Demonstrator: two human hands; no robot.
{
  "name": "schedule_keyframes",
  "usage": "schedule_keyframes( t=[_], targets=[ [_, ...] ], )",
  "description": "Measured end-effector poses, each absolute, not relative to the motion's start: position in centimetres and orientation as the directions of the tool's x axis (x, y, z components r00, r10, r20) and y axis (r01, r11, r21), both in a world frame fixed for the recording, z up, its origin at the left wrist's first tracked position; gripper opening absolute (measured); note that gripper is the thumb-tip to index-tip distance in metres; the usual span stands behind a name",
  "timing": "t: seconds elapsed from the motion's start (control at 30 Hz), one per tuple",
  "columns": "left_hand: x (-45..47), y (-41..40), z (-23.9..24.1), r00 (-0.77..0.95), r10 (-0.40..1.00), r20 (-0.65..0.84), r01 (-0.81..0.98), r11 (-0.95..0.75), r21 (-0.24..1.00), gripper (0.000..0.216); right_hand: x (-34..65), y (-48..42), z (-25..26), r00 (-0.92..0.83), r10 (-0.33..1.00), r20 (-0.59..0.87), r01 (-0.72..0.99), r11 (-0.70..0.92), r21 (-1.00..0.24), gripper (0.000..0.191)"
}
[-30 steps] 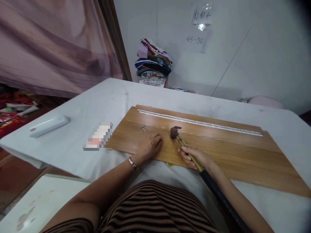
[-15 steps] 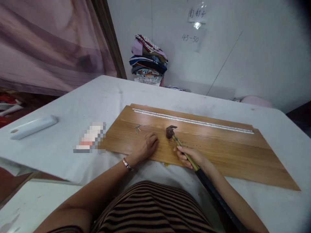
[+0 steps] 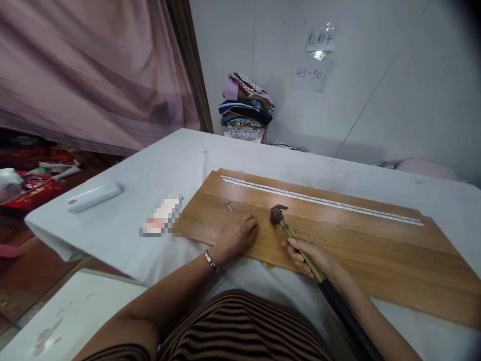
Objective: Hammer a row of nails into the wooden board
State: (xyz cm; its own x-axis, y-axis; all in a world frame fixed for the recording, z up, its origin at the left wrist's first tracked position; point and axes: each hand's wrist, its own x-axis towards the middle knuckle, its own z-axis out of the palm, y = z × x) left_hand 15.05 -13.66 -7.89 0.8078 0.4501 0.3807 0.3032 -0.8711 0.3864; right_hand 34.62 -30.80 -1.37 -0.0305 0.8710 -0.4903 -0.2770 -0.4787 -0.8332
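Note:
My right hand (image 3: 310, 255) is closed around the handle of a hammer (image 3: 308, 261), well up toward the head. The rusty head is low over a wooden board (image 3: 376, 250), claw pointing away and to the right; whether it touches the board I cannot tell. To its left my left hand (image 3: 240, 234) rests on the board near the front edge, fingers curled under, so anything in them is hidden. A few loose nails (image 3: 228, 205) lie beyond that hand. Small dark dots (image 3: 311, 235), perhaps nail heads or holes, run in a row right of the hammer head.
Two pale strips (image 3: 323, 199) run along the board's far side. The board lies on a white-covered table (image 3: 158, 165). On the left are a white elongated object (image 3: 95, 195) and a blurred-out item (image 3: 161, 215). Folded clothes (image 3: 246, 108) are stacked by the wall.
My view has shifted a little, so everything appears lower and farther right. Against the board, both hands and the hammer stay in nearly the same places.

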Motion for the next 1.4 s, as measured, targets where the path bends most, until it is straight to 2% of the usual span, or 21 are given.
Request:
schedule_keyframes(
  t=[0.27,0.43,0.87,1.17,1.4],
  targets=[
    [15.0,-14.0,-6.7,0.825,0.452,0.339,0.315,-0.866,0.388,0.023,34.8,-31.0,-1.2,-0.051,0.889,-0.455,-0.331,-0.445,-0.833,0.051],
    [14.9,-14.3,-5.6,0.825,0.462,0.324,0.326,-0.859,0.395,0.022,34.7,-30.7,-1.6,-0.044,0.875,-0.482,-0.32,-0.47,-0.823,0.052],
    [15.0,-14.1,-6.0,0.822,0.452,0.347,0.314,-0.867,0.387,0.021,34.8,-30.8,-1.4,-0.034,0.881,-0.472,-0.332,-0.455,-0.826,0.053],
    [15.1,-13.9,-6.2,0.817,0.463,0.343,0.306,-0.853,0.423,0.024,35.1,-30.9,-1.5,-0.045,0.89,-0.454,-0.346,-0.441,-0.829,0.048],
    [15.1,-13.9,-6.3,0.821,0.458,0.341,0.324,-0.865,0.382,0.024,35.1,-30.7,-1.8,-0.032,0.881,-0.472,-0.323,-0.456,-0.829,0.053]
  ],
)
